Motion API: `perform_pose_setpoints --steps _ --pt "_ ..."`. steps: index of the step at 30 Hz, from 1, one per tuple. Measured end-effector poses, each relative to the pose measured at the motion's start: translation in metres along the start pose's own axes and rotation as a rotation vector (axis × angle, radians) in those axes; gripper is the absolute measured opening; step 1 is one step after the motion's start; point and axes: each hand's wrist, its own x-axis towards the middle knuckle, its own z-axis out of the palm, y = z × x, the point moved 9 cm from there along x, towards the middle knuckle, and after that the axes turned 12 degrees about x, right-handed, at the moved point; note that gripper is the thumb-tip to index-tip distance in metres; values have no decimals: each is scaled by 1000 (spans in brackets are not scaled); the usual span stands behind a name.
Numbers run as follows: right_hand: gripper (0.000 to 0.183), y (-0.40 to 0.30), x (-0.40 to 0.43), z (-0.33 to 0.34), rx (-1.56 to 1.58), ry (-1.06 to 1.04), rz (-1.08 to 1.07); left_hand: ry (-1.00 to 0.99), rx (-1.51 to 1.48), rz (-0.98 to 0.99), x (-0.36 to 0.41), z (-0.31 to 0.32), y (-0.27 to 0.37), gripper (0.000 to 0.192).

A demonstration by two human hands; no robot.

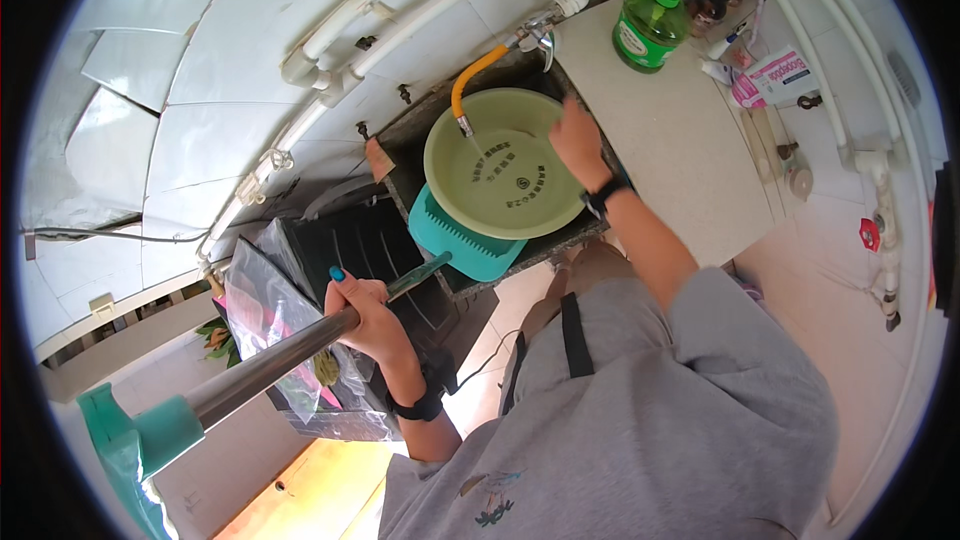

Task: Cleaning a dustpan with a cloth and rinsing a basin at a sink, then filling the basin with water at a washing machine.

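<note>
A pale green plastic basin (465, 202) sits in the stone sink (532, 251), and water runs into it from the orange hose (472, 75) on the wall tap (541, 34). My right hand (581, 139) is over the basin's right rim, its fingers curled; whether they grip the rim I cannot tell. My left hand (367, 315) is closed round the metal handle of a long-handled dustpan (262, 367). Its teal toothed pan (476, 259) lies at the sink's front left, partly hidden under the basin. A teal part (139, 439) is at the handle's other end.
On the counter (667, 135) at the right stand a green pump bottle (651, 22) and a pink-and-white box (776, 79). Clear plastic bags (262, 315) cover part of a black ribbed object (360, 240) at the left. White pipes (420, 45) run along the tiled wall.
</note>
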Motion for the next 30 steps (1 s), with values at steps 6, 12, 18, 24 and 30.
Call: perform_pose_setpoints --steps 6,12,18,24,30 --pt "39 112 -97 50 97 -319 613 -37 -21 7 1 7 1 44" --pt "36 158 -121 93 1339 0 1070 -33 -22 17 5 14 8 44" --pt "28 147 -115 62 1354 -101 1010 12 -12 95 17 13 39 44" --pt "33 100 -122 30 1237 -189 899 -2 11 113 32 2 57 42" --pt "38 103 -134 35 1302 -234 1020 -9 7 181 38 -15 82 42"
